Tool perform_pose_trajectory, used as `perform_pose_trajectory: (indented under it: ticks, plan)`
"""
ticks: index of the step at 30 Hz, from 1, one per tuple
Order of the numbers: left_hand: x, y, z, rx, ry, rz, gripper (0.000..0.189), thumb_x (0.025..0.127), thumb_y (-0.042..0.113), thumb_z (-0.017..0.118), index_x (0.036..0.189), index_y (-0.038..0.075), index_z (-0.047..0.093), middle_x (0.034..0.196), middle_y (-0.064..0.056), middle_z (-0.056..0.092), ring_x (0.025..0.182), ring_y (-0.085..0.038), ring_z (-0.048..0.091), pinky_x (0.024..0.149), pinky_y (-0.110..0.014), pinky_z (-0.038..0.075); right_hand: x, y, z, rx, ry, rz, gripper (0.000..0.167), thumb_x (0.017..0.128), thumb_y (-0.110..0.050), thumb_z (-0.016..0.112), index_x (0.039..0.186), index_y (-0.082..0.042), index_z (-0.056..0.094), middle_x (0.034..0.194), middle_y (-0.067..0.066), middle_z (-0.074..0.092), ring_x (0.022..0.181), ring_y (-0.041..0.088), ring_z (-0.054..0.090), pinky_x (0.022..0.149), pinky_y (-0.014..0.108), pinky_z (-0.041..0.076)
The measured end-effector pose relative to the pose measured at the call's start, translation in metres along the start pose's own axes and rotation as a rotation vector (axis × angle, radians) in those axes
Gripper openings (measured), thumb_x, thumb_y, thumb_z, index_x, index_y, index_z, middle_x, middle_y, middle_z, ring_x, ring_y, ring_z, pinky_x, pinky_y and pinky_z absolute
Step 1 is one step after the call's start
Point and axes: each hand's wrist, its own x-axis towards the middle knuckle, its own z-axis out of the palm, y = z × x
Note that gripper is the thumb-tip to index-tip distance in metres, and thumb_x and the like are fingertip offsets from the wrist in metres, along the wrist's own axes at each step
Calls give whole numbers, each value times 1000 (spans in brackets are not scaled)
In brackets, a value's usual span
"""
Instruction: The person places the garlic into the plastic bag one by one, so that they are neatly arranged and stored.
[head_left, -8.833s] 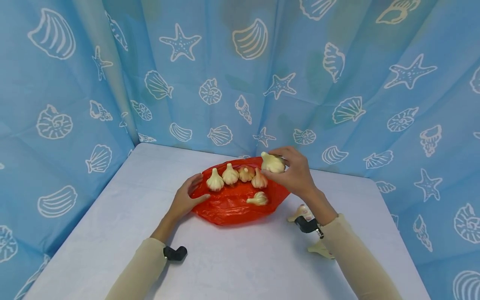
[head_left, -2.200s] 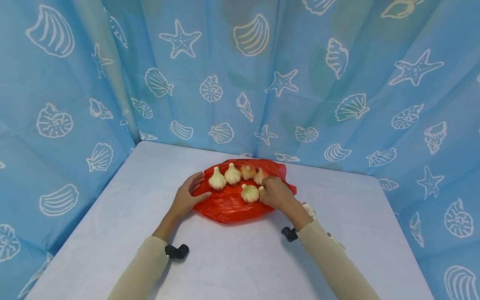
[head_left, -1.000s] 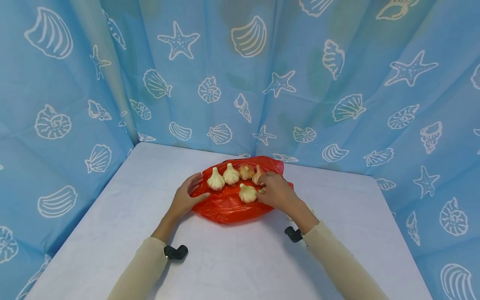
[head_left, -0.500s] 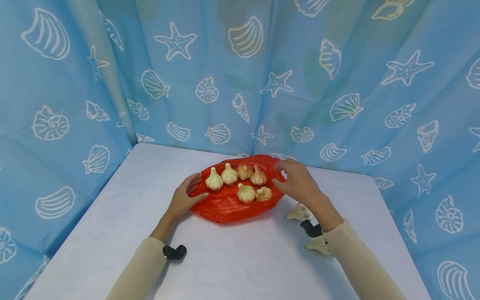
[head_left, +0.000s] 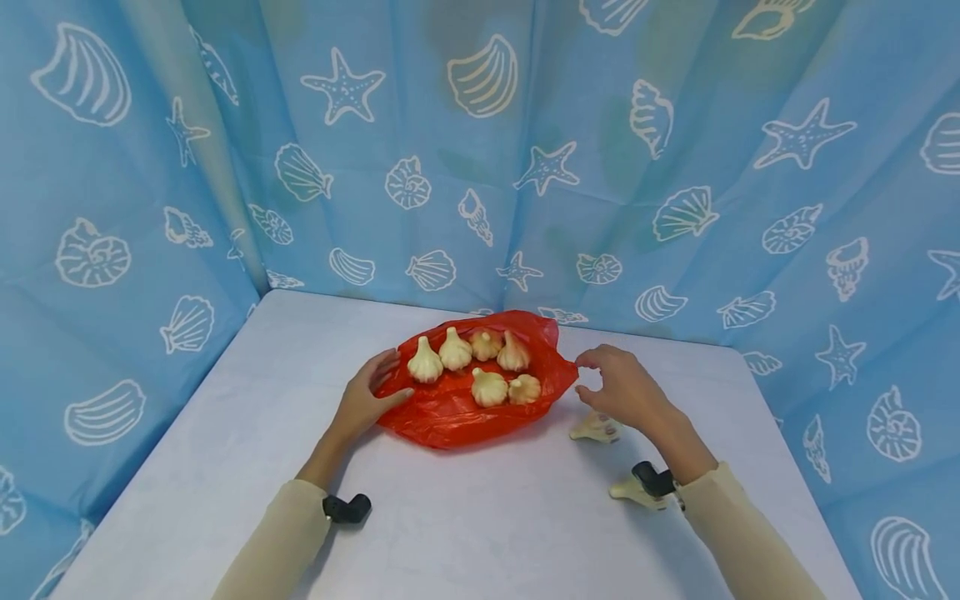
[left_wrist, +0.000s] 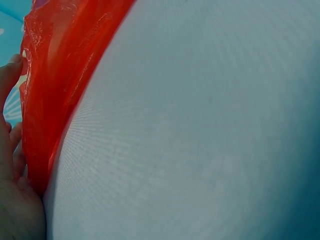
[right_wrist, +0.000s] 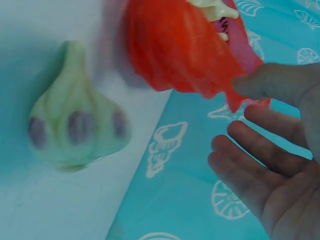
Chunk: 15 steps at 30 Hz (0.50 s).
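Note:
A red plastic bag (head_left: 450, 421) lies spread on the table, with several garlic bulbs (head_left: 489, 387) on it in two rows. My left hand (head_left: 365, 400) rests against the bag's left edge, thumb extended over the red plastic and fingers along the rim. At the bag's right corner is my right hand (head_left: 622, 387), fingers bent loosely and thumb apart, with no bulb in it. In the right wrist view its thumb (right_wrist: 272, 84) overlaps the plastic, while the other fingers are spread. Below the right hand, a loose garlic bulb (head_left: 596, 427) lies on the table.
Another loose garlic bulb (head_left: 636, 492) lies farther toward the front right, partly behind the right wrist camera (head_left: 652, 479). A white cloth covers the table (head_left: 465, 525). Blue curtains with white shell prints (head_left: 450, 167) enclose the back and sides.
Earlier the right hand held a garlic bulb over the bag, then set bulbs in the front row. It has since let go and moved right to the bag's corner. The left hand stays put.

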Motion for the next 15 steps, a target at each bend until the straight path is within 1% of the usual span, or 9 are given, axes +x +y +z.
perform_pose_trajectory:
  ticks: [2, 5, 9, 12, 15]
  plan:
    - [0, 0, 0, 1, 0, -2, 84, 77, 38, 82, 147, 23, 40, 147, -2, 45, 136, -27, 41, 100, -48, 45, -2, 5, 3, -14, -44, 0, 46, 78, -21, 82, 120, -9, 66, 116, 8, 65, 104, 27, 59, 82, 45, 57]
    - [1, 0, 0, 0, -3, -7, 83, 77, 36, 83, 147, 24, 39, 147, -2, 45, 136, -27, 41, 100, -47, 45, -5, 10, 7, -12, -102, 28, 52, 77, -23, 83, 123, -8, 63, 116, 8, 64, 105, 27, 59, 82, 44, 57]
    - [1, -1, 0, -4, -9, 0, 84, 77, 37, 83, 147, 23, 39, 147, -2, 45, 136, -27, 41, 100, -48, 45, -6, 15, 11, 17, -163, 98, 54, 76, -23, 84, 122, -7, 60, 115, 9, 64, 102, 26, 59, 77, 40, 58]
    - [1, -2, 0, -6, -8, 5, 85, 76, 39, 83, 147, 22, 39, 147, -3, 45, 136, -28, 41, 100, -48, 45, -6, 19, 14, 23, -220, 110, 56, 74, -22, 85, 123, -7, 61, 114, 10, 63, 101, 27, 58, 73, 38, 59]
    - [2, -3, 1, -5, -8, 9, 85, 76, 39, 82, 147, 23, 39, 147, -2, 45, 135, -27, 42, 100, -48, 45, -7, 23, 17, 18, -273, 99, 57, 72, -19, 87, 122, -7, 63, 114, 11, 62, 100, 28, 58, 70, 37, 59]
